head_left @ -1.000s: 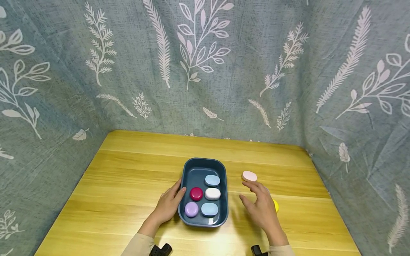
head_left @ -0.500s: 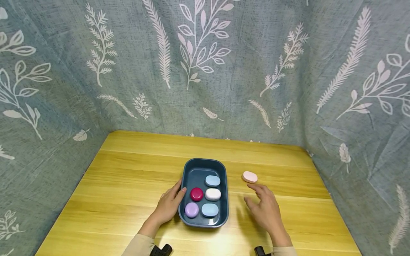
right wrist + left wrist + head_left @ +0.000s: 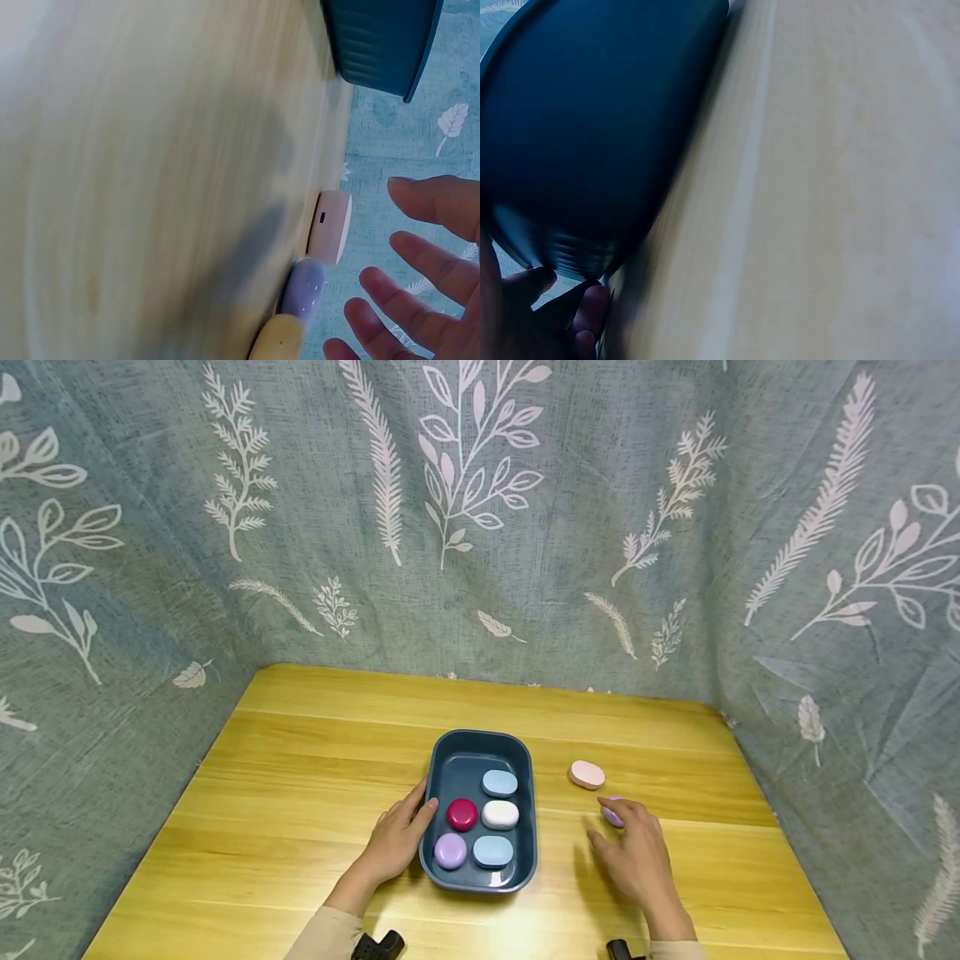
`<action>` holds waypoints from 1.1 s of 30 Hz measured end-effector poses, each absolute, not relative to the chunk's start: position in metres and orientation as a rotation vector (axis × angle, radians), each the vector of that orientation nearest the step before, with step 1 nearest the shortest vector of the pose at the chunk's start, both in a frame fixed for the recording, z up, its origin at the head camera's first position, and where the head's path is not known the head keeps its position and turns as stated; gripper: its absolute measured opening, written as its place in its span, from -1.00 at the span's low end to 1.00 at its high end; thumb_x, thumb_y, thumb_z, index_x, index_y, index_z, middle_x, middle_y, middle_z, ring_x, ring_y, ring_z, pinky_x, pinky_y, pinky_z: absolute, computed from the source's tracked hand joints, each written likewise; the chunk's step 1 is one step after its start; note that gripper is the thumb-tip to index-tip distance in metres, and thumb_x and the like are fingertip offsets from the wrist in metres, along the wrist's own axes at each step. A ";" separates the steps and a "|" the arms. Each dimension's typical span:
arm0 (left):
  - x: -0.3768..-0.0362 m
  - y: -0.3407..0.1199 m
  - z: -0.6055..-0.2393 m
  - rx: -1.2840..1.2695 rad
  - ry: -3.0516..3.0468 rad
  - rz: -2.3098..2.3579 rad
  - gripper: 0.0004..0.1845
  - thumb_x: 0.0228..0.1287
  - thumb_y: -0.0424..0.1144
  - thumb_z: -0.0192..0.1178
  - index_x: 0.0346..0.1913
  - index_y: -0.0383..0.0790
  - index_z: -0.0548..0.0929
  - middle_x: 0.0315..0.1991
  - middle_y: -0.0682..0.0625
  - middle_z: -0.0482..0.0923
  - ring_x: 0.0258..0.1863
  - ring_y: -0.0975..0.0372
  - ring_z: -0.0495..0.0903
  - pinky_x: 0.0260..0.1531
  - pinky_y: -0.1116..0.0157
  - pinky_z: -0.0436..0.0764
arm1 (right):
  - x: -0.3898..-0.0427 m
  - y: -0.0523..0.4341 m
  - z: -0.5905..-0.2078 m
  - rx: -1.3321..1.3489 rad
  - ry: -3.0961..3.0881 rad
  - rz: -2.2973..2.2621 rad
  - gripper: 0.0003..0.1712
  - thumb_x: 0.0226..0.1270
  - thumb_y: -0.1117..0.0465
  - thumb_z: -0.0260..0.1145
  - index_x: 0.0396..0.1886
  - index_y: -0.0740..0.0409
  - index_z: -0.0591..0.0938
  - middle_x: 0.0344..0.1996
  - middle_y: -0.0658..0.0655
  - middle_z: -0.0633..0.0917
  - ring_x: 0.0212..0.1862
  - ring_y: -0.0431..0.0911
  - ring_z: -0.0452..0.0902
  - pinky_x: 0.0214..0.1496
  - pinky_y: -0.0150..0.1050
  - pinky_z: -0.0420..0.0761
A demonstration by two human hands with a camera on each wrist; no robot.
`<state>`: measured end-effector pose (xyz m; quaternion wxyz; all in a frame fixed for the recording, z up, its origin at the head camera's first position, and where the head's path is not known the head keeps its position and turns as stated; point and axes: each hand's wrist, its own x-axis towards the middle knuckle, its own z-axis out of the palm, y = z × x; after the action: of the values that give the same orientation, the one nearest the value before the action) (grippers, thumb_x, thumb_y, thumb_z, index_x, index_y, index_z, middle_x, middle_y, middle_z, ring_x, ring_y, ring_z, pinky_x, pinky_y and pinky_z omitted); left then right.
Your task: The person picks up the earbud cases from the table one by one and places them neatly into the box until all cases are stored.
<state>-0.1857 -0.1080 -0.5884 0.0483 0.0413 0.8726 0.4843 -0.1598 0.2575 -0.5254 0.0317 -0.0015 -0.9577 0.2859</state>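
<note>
My left hand [image 3: 395, 837] holds the left side of a dark blue tray [image 3: 480, 742], its thumb at the rim and its fingers outside. In the left wrist view those fingertips meet the ribbed wall of the tray. Right of the tray, my right hand [image 3: 641, 862] hovers over the table with its fingers spread and nothing held. Under its fingertips in the head view sits a purple rounded case [image 3: 612, 812]. Just beyond lies a pink oval case [image 3: 587, 775], with a small dark slot on its side in the right wrist view. Nearby is a yellow rounded case [image 3: 277, 339], hidden in the head view.
Inside the tray are two light blue oval cases, one far [image 3: 499, 783] and one near, a white oval case [image 3: 500, 815], a red round case [image 3: 462, 814] and a purple round case [image 3: 450, 852]. A leaf-patterned curtain [image 3: 480, 527] surrounds the wooden table [image 3: 315, 752].
My right hand has drifted right and slightly toward me, away from the tray, and the purple case beside it has come into sight. The left hand and tray stay put.
</note>
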 end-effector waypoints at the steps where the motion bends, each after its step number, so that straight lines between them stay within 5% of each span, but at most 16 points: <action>1: -0.186 -0.108 -0.588 0.124 2.658 1.477 -0.31 0.62 0.25 -0.14 0.64 0.02 0.24 0.51 -0.12 0.42 0.49 -0.06 0.38 0.48 -0.25 0.16 | -0.160 0.258 -0.526 -0.005 -2.951 0.877 -0.36 0.33 0.20 0.48 0.37 0.25 0.56 0.36 0.43 0.48 0.37 0.40 0.32 0.38 0.35 0.38; 13: -0.187 -0.108 -0.588 0.145 2.676 1.466 -0.31 0.63 0.23 -0.15 0.63 0.00 0.24 0.51 -0.12 0.42 0.47 -0.08 0.39 0.46 -0.29 0.16 | -0.162 0.267 -0.535 -0.121 -2.979 0.788 -0.36 0.31 0.19 0.49 0.36 0.25 0.57 0.34 0.45 0.48 0.27 0.36 0.37 0.26 0.23 0.44; 33: -0.186 -0.109 -0.587 0.149 2.691 1.445 -0.32 0.63 0.22 -0.15 0.64 0.02 0.24 0.51 -0.11 0.42 0.47 -0.07 0.40 0.45 -0.28 0.19 | -0.165 0.276 -0.541 -0.189 -3.006 0.730 -0.39 0.32 0.20 0.45 0.34 0.29 0.59 0.33 0.49 0.47 0.25 0.44 0.37 0.16 0.30 0.44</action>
<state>-0.1865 -0.1089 -0.5868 0.0416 0.0487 0.8792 0.4722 -0.1652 0.2759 -0.5409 0.0212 -0.0609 -0.9697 0.2356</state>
